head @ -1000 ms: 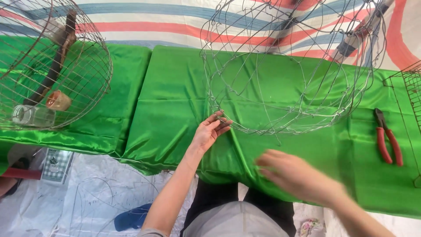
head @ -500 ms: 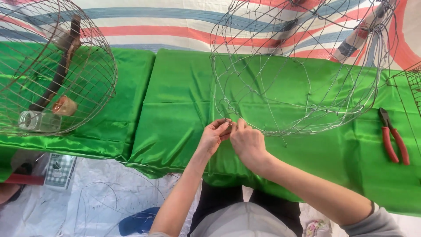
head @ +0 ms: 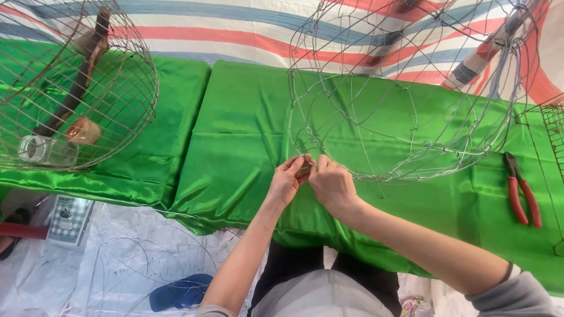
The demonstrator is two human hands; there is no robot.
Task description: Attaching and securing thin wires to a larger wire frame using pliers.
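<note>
The unfinished wire cage frame [head: 405, 100] stands on the desk [head: 247, 117], which is draped in shiny green cloth, with its lower rim turned toward the person so the near edge sits within easy reach; both hands meet at that rim, the left hand [head: 288, 181] and the right hand [head: 332, 185] touching each other, fingertips pinched closed on a joint of thin wire, apparently so one hand can steady the rim while the other works the strand; whether a loose piece of wire is held there is too fine to tell; the red-handled pliers [head: 521, 191] lie flat on the cloth to the right, well apart from the hands yet close to the frame's edge, handy for cutting or twisting; a finished round wire cage [head: 70, 88] rests on its side at the far left, out of the working area, with a dark wooden perch [head: 73, 82] and a small clear jar [head: 47, 150] inside.
</note>
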